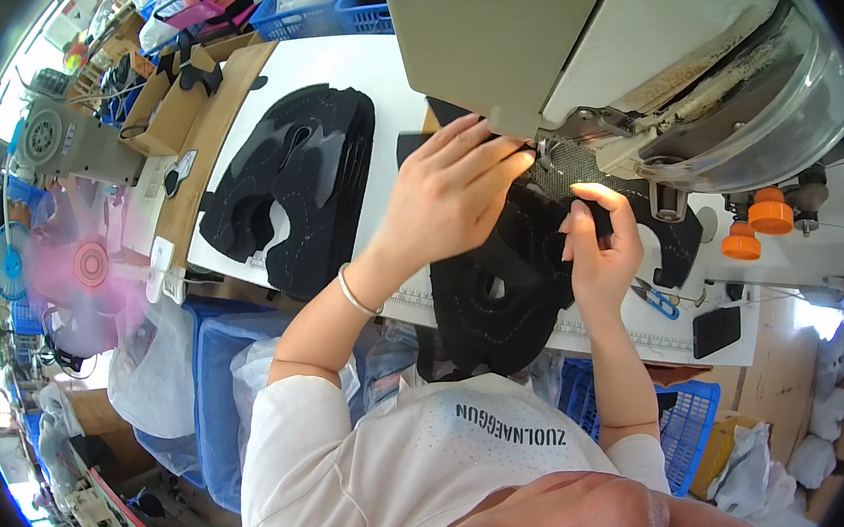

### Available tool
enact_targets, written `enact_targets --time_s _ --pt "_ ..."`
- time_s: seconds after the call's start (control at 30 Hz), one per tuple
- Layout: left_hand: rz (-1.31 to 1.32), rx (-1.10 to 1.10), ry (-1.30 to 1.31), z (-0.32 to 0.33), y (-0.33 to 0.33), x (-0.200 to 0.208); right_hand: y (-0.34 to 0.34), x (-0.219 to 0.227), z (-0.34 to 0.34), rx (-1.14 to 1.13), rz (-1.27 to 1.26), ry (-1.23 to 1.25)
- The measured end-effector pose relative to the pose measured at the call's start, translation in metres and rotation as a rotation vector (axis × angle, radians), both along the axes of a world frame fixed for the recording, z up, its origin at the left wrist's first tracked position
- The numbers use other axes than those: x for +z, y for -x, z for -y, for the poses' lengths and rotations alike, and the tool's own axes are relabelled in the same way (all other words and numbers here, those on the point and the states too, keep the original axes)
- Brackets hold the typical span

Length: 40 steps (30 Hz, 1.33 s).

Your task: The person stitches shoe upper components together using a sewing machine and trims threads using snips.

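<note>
A black padded fabric piece (497, 320) lies under the sewing machine (492, 39) and hangs over the table's near edge toward my shirt. My left hand (453, 191) rests on it with fingers stretched toward the machine's presser foot (544, 154). On the other side of the foot, my right hand (604, 244) has its thumb and index finger closed on the black fabric. Dark grey mesh (561, 170) shows between the hands. Where the needle meets the cloth is too small to make out.
Left of my left arm sits a stack of black padded pieces (293, 192). Blue-handled snips (658, 299) and a dark phone (717, 333) lie at right. Orange knobs (772, 211) jut from the machine. A fan (91, 265) stands far left; a blue basket (694, 428) sits below the table.
</note>
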<state>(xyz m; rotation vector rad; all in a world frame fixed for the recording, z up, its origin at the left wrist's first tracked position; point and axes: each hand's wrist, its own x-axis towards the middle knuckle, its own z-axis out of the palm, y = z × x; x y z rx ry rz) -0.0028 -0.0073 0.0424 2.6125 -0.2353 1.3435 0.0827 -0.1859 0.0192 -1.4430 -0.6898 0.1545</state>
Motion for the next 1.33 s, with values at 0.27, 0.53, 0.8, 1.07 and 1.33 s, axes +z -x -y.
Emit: enact_targets --time_s 0.27,0.53,0.8,1.07,1.33 --pt "-0.007 -0.084 0.217 -0.013 -0.011 -0.001 -0.006 -0.004 -0.012 -0.116 0.189 0.107" --pt "-0.033 -0.031 0.125 -0.01 0.0 -0.024 -0.002 -0.01 -0.005 -0.263 0.476 0.233" --pt "0.087 -0.037 -0.367 0.005 0.015 -0.032 -0.032 0.026 -0.005 -0.136 0.31 0.274" --pt "0.113 0.04 -0.096 0.026 -0.005 -0.018 -0.12 -0.011 -0.008 -0.007 0.461 0.73" --pt "0.131 0.074 -0.09 0.031 -0.008 -0.022 -0.141 -0.02 -0.012 0.053 0.543 0.973"
